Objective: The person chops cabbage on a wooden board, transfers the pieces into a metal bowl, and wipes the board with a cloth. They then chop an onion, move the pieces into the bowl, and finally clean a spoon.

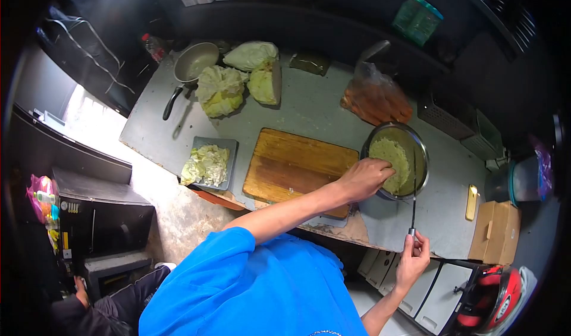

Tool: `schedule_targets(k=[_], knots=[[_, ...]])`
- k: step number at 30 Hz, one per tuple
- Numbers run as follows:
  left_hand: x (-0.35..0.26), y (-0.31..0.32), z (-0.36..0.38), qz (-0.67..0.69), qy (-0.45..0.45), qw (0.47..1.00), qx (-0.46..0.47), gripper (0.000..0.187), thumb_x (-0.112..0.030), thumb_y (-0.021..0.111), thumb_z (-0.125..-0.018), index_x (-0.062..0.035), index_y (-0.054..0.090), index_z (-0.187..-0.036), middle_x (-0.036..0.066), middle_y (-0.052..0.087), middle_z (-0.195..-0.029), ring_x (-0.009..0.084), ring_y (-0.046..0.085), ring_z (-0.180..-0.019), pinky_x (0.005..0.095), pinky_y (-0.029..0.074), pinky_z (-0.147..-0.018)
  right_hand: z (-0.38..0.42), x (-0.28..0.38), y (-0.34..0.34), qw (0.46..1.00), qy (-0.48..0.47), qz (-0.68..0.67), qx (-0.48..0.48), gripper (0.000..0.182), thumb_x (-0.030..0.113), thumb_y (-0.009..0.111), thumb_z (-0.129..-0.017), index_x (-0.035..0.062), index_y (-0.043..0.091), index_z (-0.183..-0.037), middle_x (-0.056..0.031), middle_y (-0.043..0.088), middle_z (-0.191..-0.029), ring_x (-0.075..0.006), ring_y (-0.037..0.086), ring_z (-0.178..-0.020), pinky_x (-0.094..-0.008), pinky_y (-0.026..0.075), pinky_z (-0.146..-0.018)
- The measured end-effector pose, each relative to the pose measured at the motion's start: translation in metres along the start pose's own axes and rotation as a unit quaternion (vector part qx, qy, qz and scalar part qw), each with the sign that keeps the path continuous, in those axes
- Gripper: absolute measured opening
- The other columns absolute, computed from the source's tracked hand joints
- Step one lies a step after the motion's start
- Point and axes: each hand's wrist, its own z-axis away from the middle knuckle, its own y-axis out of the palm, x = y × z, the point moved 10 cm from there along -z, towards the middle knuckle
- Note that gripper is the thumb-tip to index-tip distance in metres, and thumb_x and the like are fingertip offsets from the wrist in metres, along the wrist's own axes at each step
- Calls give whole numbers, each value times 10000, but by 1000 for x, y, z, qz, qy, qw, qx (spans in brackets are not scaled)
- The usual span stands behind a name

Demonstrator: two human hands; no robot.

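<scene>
My left hand reaches across to the left rim of a metal bowl, its fingers bent together over the pale shredded cabbage inside; whatever they pinch is hidden. In my right hand is the handle of a knife, whose blade points away from me over the right part of the bowl. A wooden cutting board lies left of the bowl. Further left, cabbage pieces sit on a grey tray.
Large cabbage pieces and a pan stand at the back left. Behind the bowl lies a bag of carrots. A yellow phone-like object and cardboard box are at right. Another person's hand shows lower left.
</scene>
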Motion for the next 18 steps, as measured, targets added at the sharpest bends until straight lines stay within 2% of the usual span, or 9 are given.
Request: schedule_targets(k=[2,4,6,10,12,14,15,17,18], knots=[[-4,-12,8,-31,32,999,-26,334,-164,669,-926,-33,654,-1233,199,638,-1266,377,622,-1178,467,523,-989,3,1,5,1000,-2,28,14,216,136,693,-1000,-22,652,-1142,20,543,-742,-22,474,-572,-206,353,-496],[-5,-37,9,-63,67,994,-59,324,-171,680,-922,-39,663,-1218,183,642,-1256,367,625,-1162,469,518,-988,1,-7,5,997,53,-56,-13,249,189,690,-1009,-14,642,-1143,6,549,-763,-46,486,-571,-226,377,-505],[3,-78,29,-60,73,988,-125,286,-187,690,-922,-45,683,-1170,166,663,-1200,346,633,-1145,471,502,-1008,-1,-3,8,994,50,-91,-8,258,197,680,-1016,-13,625,-1156,2,551,-769,-43,489,-557,-219,370,-484],[79,-201,89,-113,-43,967,-223,314,-185,766,-852,-48,693,-1125,184,679,-1183,376,629,-1158,481,491,-1019,-5,11,30,987,57,-147,14,268,203,661,-1030,-18,601,-1168,-15,561,-801,-45,500,-539,-212,374,-457],[128,-269,133,-272,-145,906,-289,426,-181,812,-800,-53,680,-1185,193,658,-1240,392,605,-1195,500,472,-1034,-3,21,47,985,55,-158,42,271,196,660,-1029,-26,596,-1171,-31,569,-826,-54,511,-539,-217,389,-455],[173,-310,165,-389,-233,849,-272,641,-233,831,-794,-91,585,-1369,199,587,-1376,414,542,-1273,499,432,-1069,1,37,68,983,56,-166,63,269,191,663,-1027,-27,596,-1170,-32,571,-825,-56,515,-541,-217,392,-456],[189,-319,176,-391,-234,846,-276,641,-233,831,-794,-91,585,-1369,199,587,-1376,414,542,-1273,499,432,-1069,2,45,79,980,56,-170,83,268,186,665,-1024,-28,596,-1170,-32,573,-823,-58,519,-543,-217,396,-457],[235,-320,188,-435,-299,834,-161,632,-192,767,-851,-113,541,-1435,126,601,-1400,363,540,-1297,518,410,-1083,5,62,102,974,52,-186,116,249,157,665,-1018,-32,599,-1167,-33,590,-829,-57,525,-551,-214,397,-466],[247,-322,188,-392,-294,861,-139,552,-189,759,-857,-104,598,-1379,131,672,-1294,347,584,-1247,487,460,-1031,8,74,110,971,48,-194,129,240,143,667,-1015,-34,603,-1165,-28,591,-827,-53,526,-558,-212,398,-471]])
